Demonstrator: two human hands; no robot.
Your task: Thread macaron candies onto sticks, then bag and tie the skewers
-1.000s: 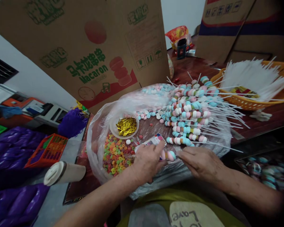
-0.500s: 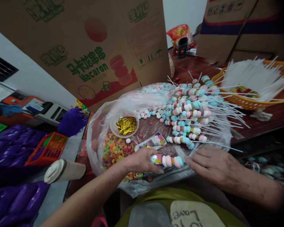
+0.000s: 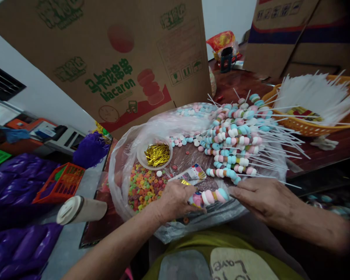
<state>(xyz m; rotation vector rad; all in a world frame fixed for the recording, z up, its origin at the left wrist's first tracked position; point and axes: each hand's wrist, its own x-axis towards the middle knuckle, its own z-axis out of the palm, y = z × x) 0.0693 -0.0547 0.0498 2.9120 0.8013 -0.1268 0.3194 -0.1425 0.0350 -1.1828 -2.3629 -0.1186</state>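
A candy skewer [image 3: 212, 196] of pink, white and blue pieces lies level between my hands. Its left end sits in a small printed plastic wrapper [image 3: 196, 200], and my left hand [image 3: 176, 199] is closed around that wrapper. At the blue end, the fingers of my right hand [image 3: 264, 199] are pressed together; the stick they seem to pinch is hidden. Just beyond my left hand lie more printed wrappers [image 3: 194, 173] and a bit of gold foil tie [image 3: 185, 182]. A pile of finished-looking candy skewers [image 3: 236, 136] rests ahead, white sticks pointing right.
A clear bowl [image 3: 140, 160] of gold ties [image 3: 157, 154] stands on the plastic sheet [image 3: 116, 182], near loose ring candies [image 3: 147, 186]. An orange basket [image 3: 306, 126] holds white sticks [image 3: 315, 93]. A tall carton [image 3: 151, 42] rises behind; a cup [image 3: 87, 210] is at left.
The wrapper and my left hand have shifted slightly right along the skewer, covering a little more of it. My right hand stays at the blue end. The view has shifted slightly.
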